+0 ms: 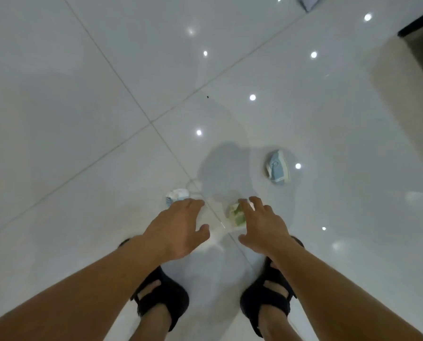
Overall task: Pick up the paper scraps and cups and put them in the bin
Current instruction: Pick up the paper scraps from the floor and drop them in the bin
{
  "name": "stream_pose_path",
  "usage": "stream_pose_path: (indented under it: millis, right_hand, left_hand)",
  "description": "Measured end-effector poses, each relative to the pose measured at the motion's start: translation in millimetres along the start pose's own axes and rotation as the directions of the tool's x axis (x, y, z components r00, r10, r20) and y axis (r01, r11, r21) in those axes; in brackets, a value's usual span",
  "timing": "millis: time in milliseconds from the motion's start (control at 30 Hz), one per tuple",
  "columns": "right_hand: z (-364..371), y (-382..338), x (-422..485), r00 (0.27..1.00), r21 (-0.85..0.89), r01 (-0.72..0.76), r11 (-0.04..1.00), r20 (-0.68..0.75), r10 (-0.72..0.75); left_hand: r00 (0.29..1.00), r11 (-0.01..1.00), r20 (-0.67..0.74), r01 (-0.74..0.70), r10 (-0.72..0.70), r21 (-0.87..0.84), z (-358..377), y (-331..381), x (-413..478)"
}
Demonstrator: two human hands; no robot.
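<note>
Now both of your hands are spread open and hold nothing. Your left grip (178, 227) hangs over the floor (82, 119), and the white paper scrap (177, 195) lies just past its fingertips. The green scrap (235, 215) lies right beside the fingers of your right grip (262, 227). The blue scrap (278, 167) sits farther off, beyond that grip.

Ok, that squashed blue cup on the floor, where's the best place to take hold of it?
Probably across its flattened middle, coming from above. The blue cup lies crushed on its side on the floor, so a pinch grip over its two long edges suits. The right hand, open, is the nearer one.
</note>
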State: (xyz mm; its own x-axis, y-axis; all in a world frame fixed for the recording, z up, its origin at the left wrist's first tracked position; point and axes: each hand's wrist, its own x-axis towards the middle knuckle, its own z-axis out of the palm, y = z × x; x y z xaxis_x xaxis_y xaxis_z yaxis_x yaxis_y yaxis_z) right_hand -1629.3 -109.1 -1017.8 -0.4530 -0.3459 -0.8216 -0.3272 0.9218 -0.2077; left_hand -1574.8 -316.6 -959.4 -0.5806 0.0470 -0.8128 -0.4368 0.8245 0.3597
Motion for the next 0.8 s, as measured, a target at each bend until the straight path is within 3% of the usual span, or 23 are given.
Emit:
stream_pose_path:
  millis: [167,233,400,567,667,800]
  right_hand:
    - [50.4,6.2,43.8,0.990,-0.128,0.023,0.991,-0.133,-0.040]
    - [53.1,7.2,50.0,0.980,-0.072,0.030,0.997,-0.192,-0.044]
    - [30.1,-20.2,29.6,0.948,0.166,0.206,0.964,-0.278,-0.155]
    - [-12.2,-71.1,-8.2,0.841,0.326,0.464,0.824,-0.453,-0.295]
    - [-24.3,-96.5,-15.9,0.811,0.339,0.513,0.789,-0.493,-0.315]
    - [-16.9,-113.5,-2.4,0.817,0.214,0.520,0.827,-0.408,-0.408]
  left_hand:
    - [0.994,0.988,0.081,0.087,-0.077,-0.125,51.2,-34.9,32.0]
    - [0.988,0.968,0.122,0.122,-0.097,-0.220,60.2,-37.3,37.3]
    - [0.974,0.758,0.123,0.227,-0.192,-0.612,52.5,-19.9,31.3]
    - [0.987,0.614,0.097,0.157,-0.130,-0.773,12.6,-15.8,7.7]
    - [0.988,0.515,0.070,0.131,-0.137,-0.847,-7.7,-23.5,-9.8]
    - [0.968,0.627,-0.044,0.125,-0.246,-0.769,-13.6,-59.8,-26.6]
